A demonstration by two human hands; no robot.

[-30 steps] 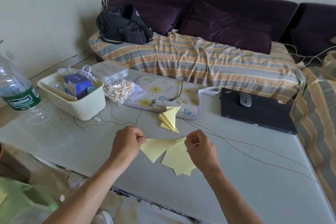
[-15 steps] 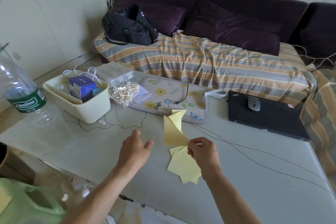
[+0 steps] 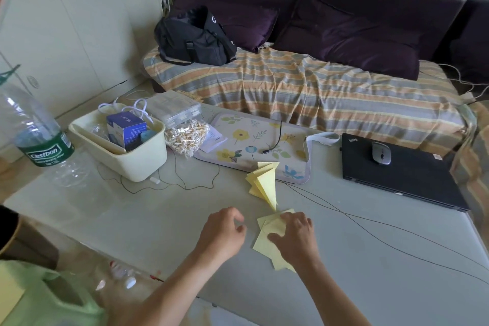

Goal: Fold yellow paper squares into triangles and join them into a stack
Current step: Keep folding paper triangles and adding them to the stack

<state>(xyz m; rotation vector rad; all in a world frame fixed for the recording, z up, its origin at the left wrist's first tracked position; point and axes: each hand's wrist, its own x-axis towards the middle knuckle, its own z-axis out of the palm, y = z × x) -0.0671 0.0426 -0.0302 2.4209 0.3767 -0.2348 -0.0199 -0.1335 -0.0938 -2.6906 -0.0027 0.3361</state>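
Our right hand (image 3: 292, 237) lies flat on the loose pile of pale yellow paper squares (image 3: 267, 245), its fingers spread and fairly straight, pressing the top sheet down rather than pinching it. The fingertips reach the far edge of the pile, and the sheets fan out from under the palm toward us and to the left. Our left hand (image 3: 223, 231) hovers just beside the pile's left edge, fingers loosely curled and holding nothing; whether it touches the paper we cannot tell.

The relation that matters, we judge, is this: the next square sits directly under the right hand, while the free left edge of the pile points at the left hand, so the left is better placed to lift a corner while the right pins the rest.

Just beyond the right fingertips stands the joined stack of folded yellow paper triangles (image 3: 264, 184). Its long axis runs away from us, the sharp point aimed back at the pile and the wider end resting against the floral fabric mat (image 3: 264, 137). The triangles look crisp and nested, their edges stepped like a fan.

All of this lies on the pale grey-green glass-topped table (image 3: 132, 219).
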